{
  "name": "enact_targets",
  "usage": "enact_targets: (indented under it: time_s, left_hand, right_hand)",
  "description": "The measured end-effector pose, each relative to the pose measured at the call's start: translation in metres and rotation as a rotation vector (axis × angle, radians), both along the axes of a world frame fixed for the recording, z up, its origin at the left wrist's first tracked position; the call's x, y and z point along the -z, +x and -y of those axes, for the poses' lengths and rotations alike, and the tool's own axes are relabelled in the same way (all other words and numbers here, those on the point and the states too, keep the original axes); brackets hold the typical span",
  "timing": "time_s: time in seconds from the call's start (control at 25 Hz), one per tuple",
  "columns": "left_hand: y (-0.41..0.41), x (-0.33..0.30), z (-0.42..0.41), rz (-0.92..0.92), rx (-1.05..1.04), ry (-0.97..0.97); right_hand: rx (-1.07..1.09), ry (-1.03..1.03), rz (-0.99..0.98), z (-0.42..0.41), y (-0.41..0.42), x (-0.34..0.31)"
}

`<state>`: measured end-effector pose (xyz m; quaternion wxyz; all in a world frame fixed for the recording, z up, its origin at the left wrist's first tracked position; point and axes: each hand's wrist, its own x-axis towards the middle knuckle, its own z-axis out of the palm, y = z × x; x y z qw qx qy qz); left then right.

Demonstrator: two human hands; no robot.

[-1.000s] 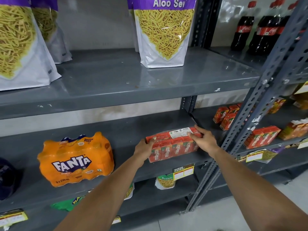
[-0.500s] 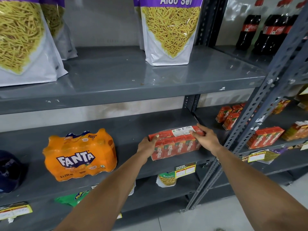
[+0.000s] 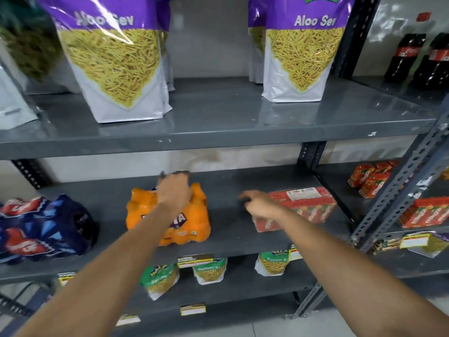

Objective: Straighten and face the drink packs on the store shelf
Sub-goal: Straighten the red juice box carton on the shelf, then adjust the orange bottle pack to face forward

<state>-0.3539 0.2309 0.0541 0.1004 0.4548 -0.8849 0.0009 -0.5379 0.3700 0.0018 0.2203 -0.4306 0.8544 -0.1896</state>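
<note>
An orange Fanta bottle pack [image 3: 192,222] stands on the middle grey shelf [image 3: 230,242], label facing out. My left hand [image 3: 173,190] is over its top, fingers spread toward the back, blurred by motion. A red shrink-wrapped pack of Maaza juice cartons [image 3: 306,205] lies to the right on the same shelf, slightly angled. My right hand [image 3: 261,204] hovers in front of the red pack's left end with its fingers apart, holding nothing. A dark blue Pepsi pack [image 3: 41,229] sits at the far left.
Large Aloo Sev bags [image 3: 114,66] [image 3: 301,54] stand on the shelf above. Small snack pouches [image 3: 209,269] hang below. A slotted steel post [image 3: 398,190] divides off the right rack, which holds more Maaza cartons [image 3: 422,212] and cola bottles [image 3: 403,57].
Both hands let go of the red Maaza pack. My left hand moved left onto the Fanta pack and my right hand drew left off the red pack. The view shifted left.
</note>
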Motion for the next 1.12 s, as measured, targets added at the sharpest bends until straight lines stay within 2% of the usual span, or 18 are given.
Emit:
enact_targets:
  time_s: [0.08,0.16,0.24,0.28,0.44,0.6,0.88,1.12]
  left_hand:
    - [0.058,0.01,0.036,-0.085,-0.179,0.046]
    - [0.096,0.025,0.057,-0.241,-0.37,0.309]
    - [0.11,0.035,0.062,-0.352,-0.437,0.641]
    - [0.112,0.038,0.061,-0.383,-0.441,0.734]
    - [0.106,0.034,0.057,-0.336,-0.367,0.775]
    - [0.097,0.032,0.049,-0.316,-0.308,0.819]
    - [0.07,0.033,0.029,-0.331,-0.226,0.859]
    - [0.065,0.035,0.024,-0.336,-0.215,0.856]
  right_hand:
    - [-0.103,-0.115,0.218,0.032,0.051,-0.01]
    - [-0.049,-0.249,0.396,0.05,0.082,-0.018]
    - [0.014,-0.283,0.402,0.054,0.095,-0.017]
    - [0.016,-0.264,0.37,0.053,0.096,-0.013]
    - [0.06,-0.233,0.309,0.052,0.09,-0.002]
    - [0.129,-0.225,0.4,0.038,0.076,-0.006]
    - [0.258,-0.302,0.439,0.009,0.061,-0.005]
    - [0.29,-0.269,0.396,0.004,0.064,-0.007]
